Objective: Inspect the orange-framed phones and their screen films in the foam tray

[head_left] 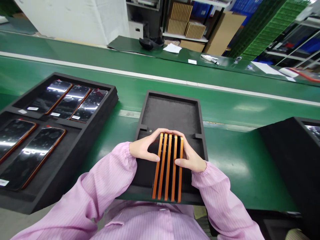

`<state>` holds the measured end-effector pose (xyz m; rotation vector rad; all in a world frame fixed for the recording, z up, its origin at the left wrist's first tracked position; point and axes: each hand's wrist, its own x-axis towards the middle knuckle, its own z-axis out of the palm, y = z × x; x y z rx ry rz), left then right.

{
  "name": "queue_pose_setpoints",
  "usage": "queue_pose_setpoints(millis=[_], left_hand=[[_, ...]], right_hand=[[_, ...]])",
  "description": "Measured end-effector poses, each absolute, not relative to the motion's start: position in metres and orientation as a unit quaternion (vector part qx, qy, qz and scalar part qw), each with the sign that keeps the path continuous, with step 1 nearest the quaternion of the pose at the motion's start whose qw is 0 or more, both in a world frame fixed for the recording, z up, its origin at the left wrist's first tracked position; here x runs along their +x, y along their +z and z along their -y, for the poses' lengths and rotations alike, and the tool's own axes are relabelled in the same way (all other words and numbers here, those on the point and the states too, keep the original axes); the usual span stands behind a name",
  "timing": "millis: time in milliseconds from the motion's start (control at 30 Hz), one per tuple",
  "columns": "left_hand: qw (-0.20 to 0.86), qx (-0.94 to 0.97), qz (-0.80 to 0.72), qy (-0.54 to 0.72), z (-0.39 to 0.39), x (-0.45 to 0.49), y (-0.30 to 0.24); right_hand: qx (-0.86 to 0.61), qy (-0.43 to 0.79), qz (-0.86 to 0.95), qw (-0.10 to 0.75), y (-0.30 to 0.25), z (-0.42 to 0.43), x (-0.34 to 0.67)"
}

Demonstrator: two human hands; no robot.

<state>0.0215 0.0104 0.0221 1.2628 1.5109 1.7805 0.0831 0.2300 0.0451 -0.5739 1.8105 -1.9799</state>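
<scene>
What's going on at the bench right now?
A person's left hand and right hand hold a row of five orange-edged smartphones, side by side on edge, over the near part of a black tray. Further left, another black tray has more orange-edged smartphones lying screen up.

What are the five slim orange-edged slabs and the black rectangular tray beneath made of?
Five slim orange-edged slabs: maybe satin metal or coated plastic edging, from its smooth sheen. Black rectangular tray beneath: likely matte foam, looking thick and dull.
</scene>
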Motion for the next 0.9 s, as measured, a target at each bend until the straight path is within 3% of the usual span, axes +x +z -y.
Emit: queue_pose_setpoints(millis=[167,567,900], left_hand=[[0.264,0.44,-0.551,0.658,-0.012,0.025,0.026],[0.186,0.445,-0.606,0.633,-0.018,0.033,0.032],[0.163,0.402,-0.637,0.637,-0.019,0.04,0.037]], right_hand=[[-0.177,-0.699,-0.669,0.181,0.043,-0.227,0.085],[-0.183,-0.678,-0.7,0.129,0.046,-0.22,0.09],[-0.161,-0.701,-0.682,0.134,0.043,-0.22,0.09]])
